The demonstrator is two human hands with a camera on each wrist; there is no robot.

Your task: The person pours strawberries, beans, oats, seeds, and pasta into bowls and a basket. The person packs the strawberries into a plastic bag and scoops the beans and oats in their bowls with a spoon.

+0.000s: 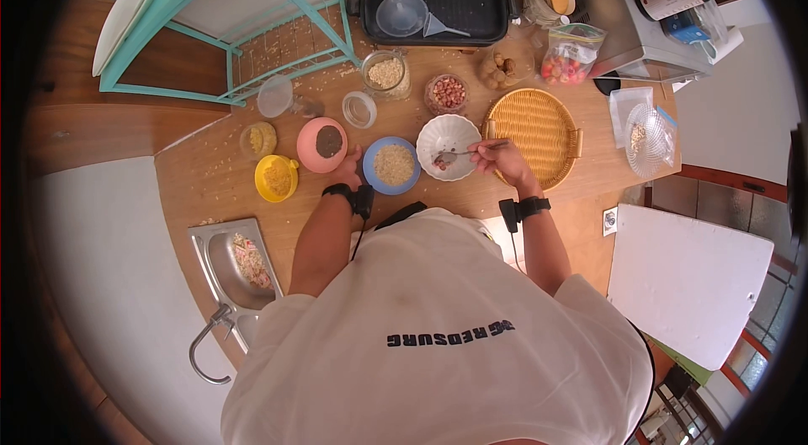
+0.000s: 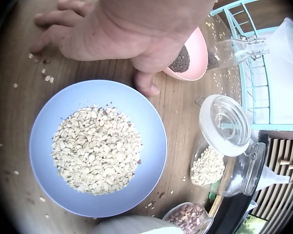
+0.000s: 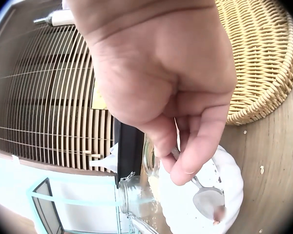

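My right hand (image 1: 502, 160) pinches the handle of a metal spoon (image 3: 208, 201) between thumb and fingers. The spoon's bowl is inside the fluted white bowl (image 1: 431, 132), where a few reddish bits lie; one sits at the spoon's tip in the right wrist view. My left hand (image 2: 122, 39) rests on the table with its fingers extended, between a pink bowl (image 1: 308, 150) of dark seeds and a blue plate (image 2: 43, 146). Flat pale oats (image 2: 97, 151) are heaped on that plate, just below the left thumb in the left wrist view.
Behind the bowls stand an oat jar (image 1: 387, 74), a jar of red peanuts (image 1: 446, 94) and a container of walnuts (image 1: 498, 70). A wicker tray (image 1: 534, 138) lies right of the white bowl. A yellow bowl (image 1: 277, 178) and sink (image 1: 231, 260) are at left.
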